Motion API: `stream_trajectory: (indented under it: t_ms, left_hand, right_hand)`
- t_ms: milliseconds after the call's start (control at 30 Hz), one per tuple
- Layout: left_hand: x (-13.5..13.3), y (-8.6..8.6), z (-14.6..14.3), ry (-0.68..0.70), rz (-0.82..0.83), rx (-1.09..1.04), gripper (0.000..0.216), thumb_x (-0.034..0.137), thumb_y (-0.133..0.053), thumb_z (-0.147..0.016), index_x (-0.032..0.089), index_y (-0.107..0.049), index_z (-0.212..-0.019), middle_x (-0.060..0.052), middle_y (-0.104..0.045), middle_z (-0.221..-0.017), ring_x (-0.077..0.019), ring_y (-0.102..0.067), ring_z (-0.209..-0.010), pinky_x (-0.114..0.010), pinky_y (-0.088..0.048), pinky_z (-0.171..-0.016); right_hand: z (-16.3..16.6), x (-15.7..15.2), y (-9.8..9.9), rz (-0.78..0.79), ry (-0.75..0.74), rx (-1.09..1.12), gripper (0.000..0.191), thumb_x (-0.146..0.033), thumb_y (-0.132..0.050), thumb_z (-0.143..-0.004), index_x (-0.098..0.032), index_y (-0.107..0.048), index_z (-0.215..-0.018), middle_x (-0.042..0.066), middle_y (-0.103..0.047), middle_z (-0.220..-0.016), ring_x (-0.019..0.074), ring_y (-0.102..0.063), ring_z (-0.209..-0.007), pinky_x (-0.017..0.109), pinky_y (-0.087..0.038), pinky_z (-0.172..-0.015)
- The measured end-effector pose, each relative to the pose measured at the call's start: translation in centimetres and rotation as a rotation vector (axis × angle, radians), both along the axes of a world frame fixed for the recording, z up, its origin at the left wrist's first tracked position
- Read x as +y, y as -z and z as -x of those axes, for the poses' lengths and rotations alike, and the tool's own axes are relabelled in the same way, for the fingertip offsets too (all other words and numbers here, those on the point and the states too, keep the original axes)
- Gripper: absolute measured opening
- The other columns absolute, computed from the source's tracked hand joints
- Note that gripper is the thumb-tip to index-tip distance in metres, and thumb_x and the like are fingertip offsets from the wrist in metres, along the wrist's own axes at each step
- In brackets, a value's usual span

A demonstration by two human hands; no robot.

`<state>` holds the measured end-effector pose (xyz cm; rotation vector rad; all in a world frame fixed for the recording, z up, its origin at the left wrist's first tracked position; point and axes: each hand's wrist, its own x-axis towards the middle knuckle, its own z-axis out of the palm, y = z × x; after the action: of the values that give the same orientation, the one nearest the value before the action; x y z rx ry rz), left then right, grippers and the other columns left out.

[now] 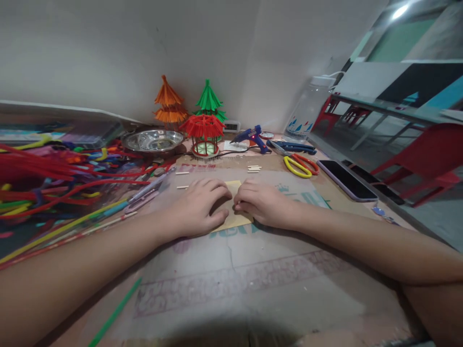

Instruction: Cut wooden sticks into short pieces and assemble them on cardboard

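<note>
A small yellow sheet [235,219] lies flat on the printed board. My left hand [204,207] rests over its left side, thumb and fingers apart with nothing visible between them. On the opposite side, my right hand [262,202] has its fingers curled and pressed together near the sheet's right edge; whatever they may pinch is hidden. Several short pale sticks [254,169] lie just beyond the hands, and a short stick [183,187] lies beside the left fingers. Farther back stands a red pipe-cleaner pavilion [204,127] with an open top.
An orange pipe-cleaner tower [167,103] and a green one [209,99] stand by the wall. A blue glue gun [253,137], scissors [300,166], phone [347,180] and bottle [307,108] are at right. Pipe cleaners [54,193] and a metal bowl [154,140] occupy the left.
</note>
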<state>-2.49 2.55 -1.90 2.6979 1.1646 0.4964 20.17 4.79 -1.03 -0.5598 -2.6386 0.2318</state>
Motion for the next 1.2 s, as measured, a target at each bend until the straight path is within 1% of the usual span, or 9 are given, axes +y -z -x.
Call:
stream_trajectory:
  t_ms: [133, 267, 400, 567, 700, 833, 967, 1100, 1200]
  left_hand:
    - [0.0, 0.1, 0.0, 0.006, -0.011, 0.010, 0.026, 0.037, -0.053, -0.092, 0.020, -0.062, -0.110, -0.010, -0.063, -0.120, -0.0300, -0.055, -0.116, -0.049, -0.044, -0.102]
    - [0.1, 0.3, 0.1, -0.004, -0.013, 0.007, 0.026, 0.036, -0.054, -0.091, 0.020, -0.061, -0.111, -0.010, -0.061, -0.122, -0.0305, -0.053, -0.118, -0.049, -0.042, -0.104]
    - [0.1, 0.4, 0.1, 0.007, -0.031, 0.005, 0.026, 0.036, -0.052, -0.092, 0.020, -0.061, -0.111, -0.010, -0.062, -0.120, -0.0298, -0.054, -0.116, -0.049, -0.043, -0.102]
    - [0.1, 0.2, 0.0, -0.006, -0.020, 0.007, 0.028, 0.036, -0.053, -0.091, 0.020, -0.061, -0.112, -0.010, -0.061, -0.122, -0.0308, -0.053, -0.118, -0.051, -0.042, -0.103]
    - [0.1, 0.2, -0.1, -0.011, -0.013, 0.024, 0.028, 0.035, -0.052, -0.090, 0.019, -0.062, -0.111, -0.010, -0.061, -0.121, -0.0306, -0.054, -0.117, -0.050, -0.042, -0.104]
    - [0.0, 0.2, -0.1, -0.019, -0.019, 0.015, 0.028, 0.036, -0.052, -0.091, 0.020, -0.062, -0.111, -0.010, -0.061, -0.121, -0.0305, -0.053, -0.117, -0.051, -0.042, -0.104]
    - [0.1, 0.3, -0.1, -0.011, -0.012, 0.017, 0.029, 0.036, -0.052, -0.090, 0.020, -0.062, -0.112, -0.010, -0.061, -0.122, -0.0303, -0.054, -0.117, -0.050, -0.043, -0.103]
    - [0.1, 0.2, 0.0, -0.025, -0.013, 0.009, 0.028, 0.036, -0.052, -0.090, 0.020, -0.061, -0.111, -0.010, -0.061, -0.122, -0.0303, -0.053, -0.118, -0.050, -0.042, -0.103]
    - [0.0, 0.1, 0.0, -0.020, -0.003, 0.019, 0.029, 0.037, -0.053, -0.090, 0.020, -0.061, -0.113, -0.010, -0.061, -0.122, -0.0302, -0.053, -0.119, -0.050, -0.042, -0.104]
  right_hand:
    - [0.2, 0.0, 0.0, 0.064, -0.065, 0.043, 0.016, -0.021, -0.058, -0.098, -0.018, -0.068, -0.085, 0.005, -0.068, -0.082, 0.0180, -0.059, -0.081, 0.032, -0.044, -0.077]
    - [0.1, 0.6, 0.1, 0.018, -0.019, 0.040, 0.016, -0.020, -0.060, -0.096, -0.017, -0.068, -0.083, 0.006, -0.069, -0.080, 0.0192, -0.060, -0.080, 0.034, -0.042, -0.077]
    - [0.1, 0.8, 0.1, 0.139, -0.045, 0.069, 0.015, -0.020, -0.060, -0.097, -0.018, -0.069, -0.085, 0.005, -0.071, -0.082, 0.0173, -0.062, -0.081, 0.032, -0.045, -0.078]
    - [0.0, 1.2, 0.1, 0.037, -0.015, 0.050, 0.015, -0.022, -0.061, -0.096, -0.017, -0.070, -0.085, 0.005, -0.069, -0.080, 0.0183, -0.060, -0.079, 0.034, -0.043, -0.078]
    - [0.0, 1.4, 0.1, 0.131, -0.060, 0.080, 0.014, -0.021, -0.061, -0.096, -0.018, -0.070, -0.086, 0.004, -0.071, -0.082, 0.0169, -0.061, -0.080, 0.032, -0.045, -0.078]
    - [-0.1, 1.7, 0.2, 0.066, -0.039, 0.072, 0.014, -0.023, -0.062, -0.096, -0.018, -0.070, -0.086, 0.004, -0.070, -0.080, 0.0176, -0.060, -0.079, 0.035, -0.044, -0.080]
    - [-0.2, 1.8, 0.2, 0.171, -0.078, 0.084, 0.015, -0.022, -0.061, -0.097, -0.019, -0.070, -0.085, 0.004, -0.071, -0.082, 0.0169, -0.062, -0.082, 0.033, -0.046, -0.080]
    - [-0.2, 2.0, 0.2, 0.057, -0.052, 0.079, 0.014, -0.023, -0.062, -0.096, -0.018, -0.070, -0.086, 0.005, -0.070, -0.081, 0.0179, -0.060, -0.080, 0.035, -0.043, -0.080]
    - [-0.2, 2.0, 0.2, 0.088, -0.011, 0.065, 0.015, -0.023, -0.062, -0.095, -0.018, -0.069, -0.084, 0.004, -0.069, -0.079, 0.0177, -0.061, -0.078, 0.034, -0.043, -0.079]
